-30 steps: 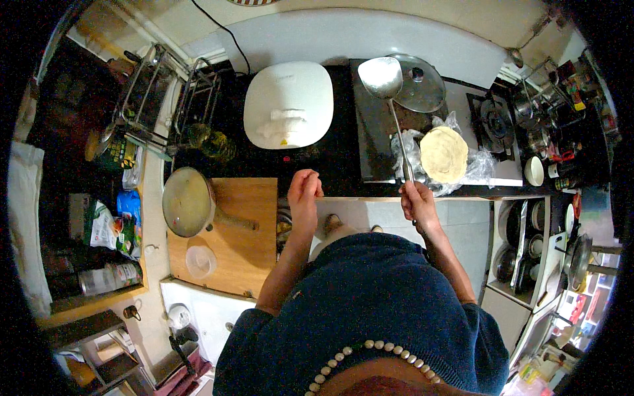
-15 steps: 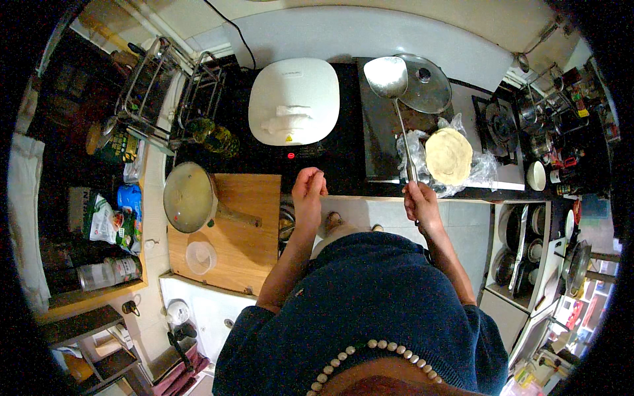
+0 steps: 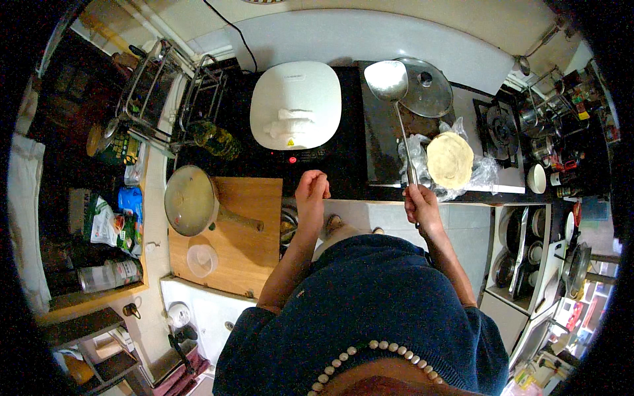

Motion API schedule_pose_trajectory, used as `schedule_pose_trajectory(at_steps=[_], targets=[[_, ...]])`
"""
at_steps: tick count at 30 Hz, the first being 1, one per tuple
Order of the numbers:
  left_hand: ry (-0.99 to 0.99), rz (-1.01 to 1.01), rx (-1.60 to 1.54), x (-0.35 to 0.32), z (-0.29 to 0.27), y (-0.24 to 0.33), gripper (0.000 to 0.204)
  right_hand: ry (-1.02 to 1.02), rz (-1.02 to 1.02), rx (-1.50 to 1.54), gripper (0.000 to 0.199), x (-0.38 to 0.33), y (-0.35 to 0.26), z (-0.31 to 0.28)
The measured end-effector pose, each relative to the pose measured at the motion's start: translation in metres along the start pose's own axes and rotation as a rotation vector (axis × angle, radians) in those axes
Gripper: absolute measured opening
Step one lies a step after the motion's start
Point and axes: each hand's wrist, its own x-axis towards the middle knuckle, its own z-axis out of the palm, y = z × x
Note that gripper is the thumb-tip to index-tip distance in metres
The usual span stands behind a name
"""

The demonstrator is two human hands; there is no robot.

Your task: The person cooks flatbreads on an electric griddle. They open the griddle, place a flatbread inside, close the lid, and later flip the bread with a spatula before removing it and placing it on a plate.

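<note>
My right hand (image 3: 422, 208) grips the handle of a metal spatula (image 3: 387, 82), its broad blade pointing away from me beside a glass pot lid (image 3: 426, 92). Just right of the spatula's shaft lies a round, pale flatbread or dough disc (image 3: 450, 160) on crumpled clear plastic (image 3: 487, 169). In front of me, my left hand (image 3: 312, 191) hovers near the counter edge with its fingers curled in; nothing shows in them. Beyond it sits a white, rounded-square electric appliance (image 3: 295, 99) with a red light (image 3: 292, 160) at its near side.
At left, a frying pan (image 3: 189, 201) and a clear plastic tub (image 3: 201, 261) rest on a wooden board (image 3: 251, 264). A bottle of yellowish oil (image 3: 221, 142) stands by a wire rack (image 3: 203, 89). To the right are a gas burner (image 3: 498, 129) and a white bowl (image 3: 536, 178).
The whole view has shifted slightly. Both hands keep almost the same places, and the spatula stays in my right hand.
</note>
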Motion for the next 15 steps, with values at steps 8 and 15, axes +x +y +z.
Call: schedule_pose_trajectory(at_steps=[8, 15], targets=[[-0.006, 0.026, 0.013, 0.0029, -0.0019, 0.0004, 0.007, -0.002, -0.010, -0.019, 0.031, 0.0008, -0.0055, 0.0041], [-0.004, 0.021, -0.033, 0.0031, -0.0056, -0.0039, 0.007, -0.013, 0.024, 0.002, 0.031, 0.0024, -0.0080, 0.0063]])
